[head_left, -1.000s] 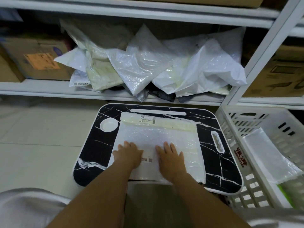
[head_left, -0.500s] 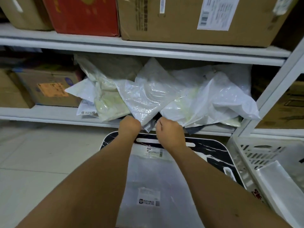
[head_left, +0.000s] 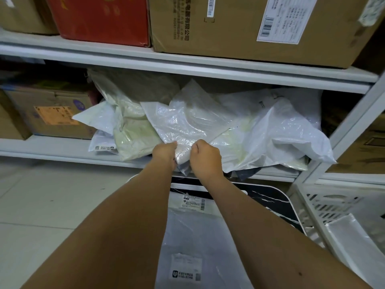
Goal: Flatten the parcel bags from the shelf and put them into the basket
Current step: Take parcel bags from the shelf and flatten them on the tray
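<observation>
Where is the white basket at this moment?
In the head view, the white basket stands at the lower right, on the floor beside the black marbled tray, below the shelf holding the parcel bags.

White, glossy parcel bags mid-frame; red box upper left, brown cardboard box beside it; black tray veined white like marble; white slotted basket lower right; orange label far left
</observation>
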Tool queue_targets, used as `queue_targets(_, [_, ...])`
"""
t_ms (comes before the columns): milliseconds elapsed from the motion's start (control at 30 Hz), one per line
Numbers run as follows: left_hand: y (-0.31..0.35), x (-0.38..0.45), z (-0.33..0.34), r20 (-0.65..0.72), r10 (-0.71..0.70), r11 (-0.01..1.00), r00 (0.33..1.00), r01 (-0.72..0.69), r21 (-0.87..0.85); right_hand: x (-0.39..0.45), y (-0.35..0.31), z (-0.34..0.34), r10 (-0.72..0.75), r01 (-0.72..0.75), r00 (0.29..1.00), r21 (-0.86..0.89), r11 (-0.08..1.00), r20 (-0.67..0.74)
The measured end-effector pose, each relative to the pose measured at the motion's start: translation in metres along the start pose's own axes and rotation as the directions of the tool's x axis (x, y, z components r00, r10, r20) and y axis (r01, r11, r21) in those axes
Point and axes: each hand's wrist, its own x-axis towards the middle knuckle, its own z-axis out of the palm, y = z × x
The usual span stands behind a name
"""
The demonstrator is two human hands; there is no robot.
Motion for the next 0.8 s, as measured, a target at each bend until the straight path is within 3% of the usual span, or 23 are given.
queue_targets(100, [0.014, -0.017, -0.005, 0.055, 0.072, 0.99, 0.996, -0.065, -0.126, 0.003, -0.003, 0.002, 0.203, -0.218, 0.975, 0.223, 0.95, 0.086])
queue_targets(200, [0.029, -0.042, -0.014, 0.094, 0.142, 0.968, 0.985, -0.119, -0.222, 0.001, -0.006, 0.002, 0.414, -0.453, 0.889, 0.498, 0.739, 0.195])
queue_targets(333, [0.046, -0.085, -0.038, 0.149, 0.184, 0.95, 0.971, -0.137, -0.281, -0.023, -0.016, -0.016, 0.456, -0.566, 0.801, 0.74, 0.364, 0.389])
queue_targets(433, [0.054, -0.127, -0.066, 0.208, 0.183, 0.95, 0.961, -0.118, -0.288, -0.041, -0.018, -0.027, 0.449, -0.567, 0.778, 0.798, 0.203, 0.438])
queue_targets(600, [0.054, -0.188, -0.119, 0.282, 0.125, 0.98, 0.951, -0.075, -0.183, -0.085, -0.023, -0.048, 0.498, -0.441, 0.782, 0.898, 0.017, 0.375])
queue_targets(667, [0.047, -0.206, -0.137, 0.28, 0.075, 0.992, 0.957, -0.041, -0.123, -0.102, -0.023, -0.057, 0.546, -0.375, 0.772, 0.927, -0.022, 0.325])
queue_targets(800, [0.031, -0.234, -0.158, 0.28, 0.001, 1.0, 0.96, 0.005, -0.021, -0.135, -0.014, -0.071, 0.678, -0.328, 0.696, 0.945, 0.007, 0.236])
